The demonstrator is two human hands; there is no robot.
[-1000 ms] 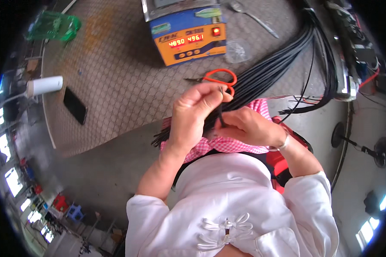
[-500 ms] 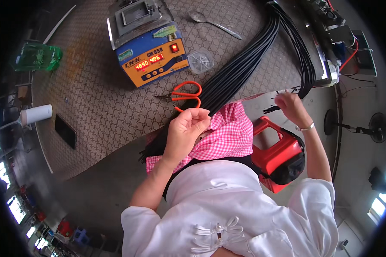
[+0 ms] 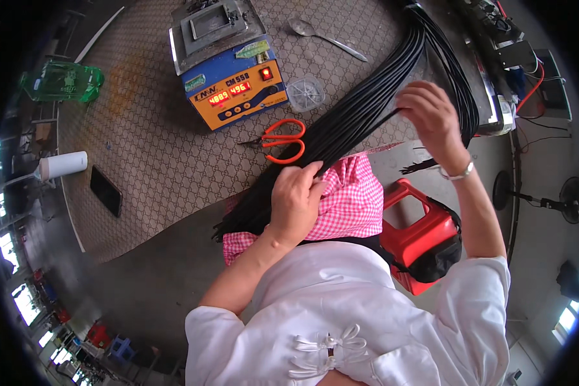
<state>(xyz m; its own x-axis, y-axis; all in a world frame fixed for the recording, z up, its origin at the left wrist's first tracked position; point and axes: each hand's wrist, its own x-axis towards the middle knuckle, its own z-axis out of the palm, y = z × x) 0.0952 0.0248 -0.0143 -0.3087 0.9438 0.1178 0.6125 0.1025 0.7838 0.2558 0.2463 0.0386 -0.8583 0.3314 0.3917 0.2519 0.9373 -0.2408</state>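
A long bundle of black cables (image 3: 354,119) lies slantwise over the table's front edge, its lower part across my lap. At its upper right, a looser strand of the cables bends back down toward the floor side. My right hand (image 3: 434,122) is raised above the bundle, its fingertips pinching the end of a black cable that runs down to the left. My left hand (image 3: 296,202) rests at the lower bundle with thumb and forefinger apart, fingertips against the cables. Orange-handled scissors (image 3: 283,140) lie just left of the bundle, beyond my left hand.
An orange and blue solder pot (image 3: 238,90) with a lit red display stands behind the scissors. Nearby are a clear round dish (image 3: 305,94) and a spoon (image 3: 328,40). A phone (image 3: 105,191), white cup (image 3: 64,165) and green container (image 3: 64,82) are left; a red stool (image 3: 418,225) is right.
My right hand has come up and left from the hanging cable ends, drawing a cable over the bundle. My left hand has shifted slightly right, its thumb and forefinger parting.
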